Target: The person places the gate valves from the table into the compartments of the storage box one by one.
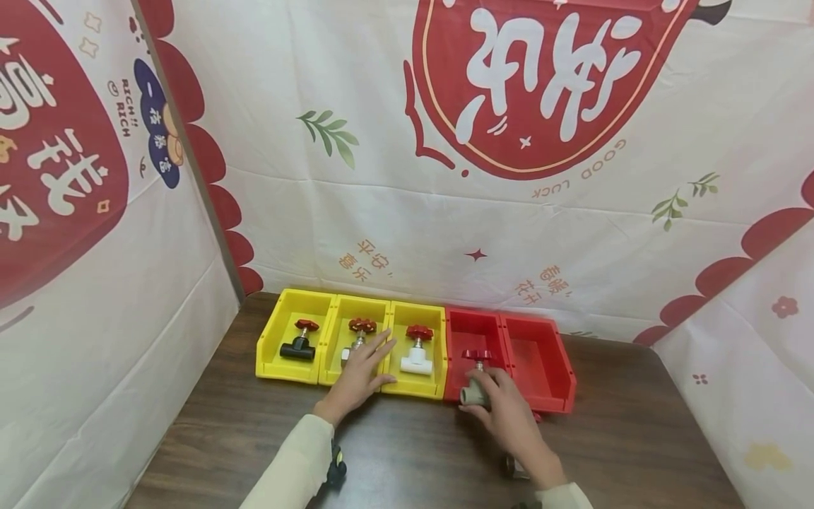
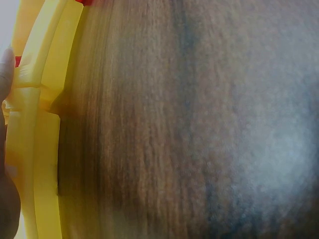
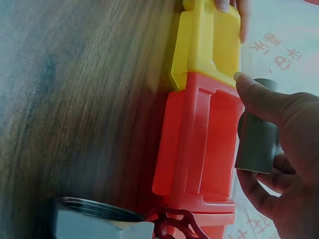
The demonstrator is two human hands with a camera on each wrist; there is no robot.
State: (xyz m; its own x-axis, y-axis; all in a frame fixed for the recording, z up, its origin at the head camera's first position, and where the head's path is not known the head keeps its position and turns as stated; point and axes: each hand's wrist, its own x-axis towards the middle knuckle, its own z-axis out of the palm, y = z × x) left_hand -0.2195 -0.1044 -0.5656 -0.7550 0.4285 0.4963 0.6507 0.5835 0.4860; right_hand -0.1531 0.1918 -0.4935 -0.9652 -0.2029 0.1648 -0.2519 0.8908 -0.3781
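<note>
My right hand (image 1: pixel 509 413) grips a grey tee-shaped valve (image 1: pixel 473 394) with a red handwheel, over the nearer red bin (image 1: pixel 454 336). In the right wrist view, thumb and fingers wrap the grey pipe body (image 3: pixel 256 147). My left hand (image 1: pixel 361 371) lies with fingers extended across the divider between two yellow bins, partly covering a metal valve (image 1: pixel 362 326) with a red handwheel. Right of that hand, a white valve (image 1: pixel 416 360) sits in its yellow bin (image 1: pixel 435 385). A black valve (image 1: pixel 297 348) sits in the leftmost yellow bin (image 1: pixel 270 360).
At the row's right end is another red bin (image 1: pixel 540 353). A metal valve (image 3: pixel 99 226) with a threaded opening and red handwheel (image 3: pixel 177 221) lies on the wooden table (image 1: pixel 420 459), partly beneath my right forearm. Printed cloth (image 1: pixel 381 212) hangs behind the bins.
</note>
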